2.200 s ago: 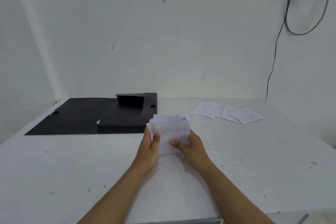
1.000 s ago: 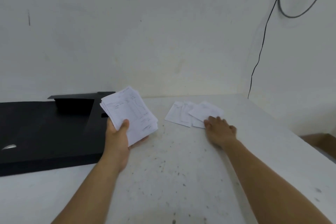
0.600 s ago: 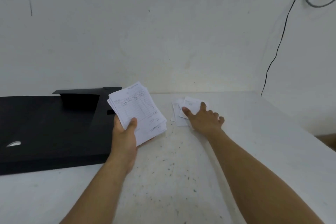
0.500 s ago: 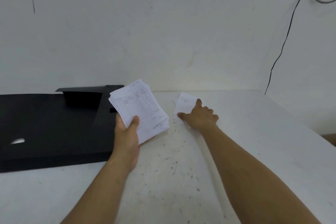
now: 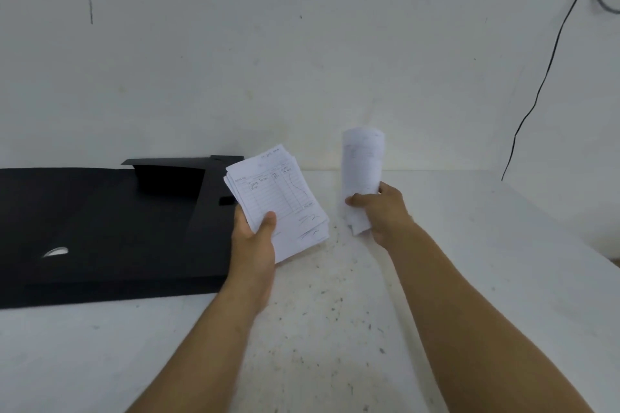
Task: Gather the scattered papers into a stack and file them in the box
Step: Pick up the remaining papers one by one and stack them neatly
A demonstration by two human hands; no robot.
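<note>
Both hands are holding papers above the table, ready to be merged into one stack.

The left hand (image 5: 255,238) is gripping the main stack of lined forms (image 5: 280,201), thumb pressed on top and fingers curled beneath, tilted face-up beside the open black file box (image 5: 100,228). The right hand (image 5: 382,208) is pinching a smaller, curling bundle of sheets (image 5: 362,164) upright, raised off the white table (image 5: 335,329) and blurred. No loose papers are showing on the tabletop, so gathering is looking nearly finished. The next move is likely calling for the right-hand bundle to be laid onto the left-hand stack, edges squared, and the whole carried left into the box.
</note>
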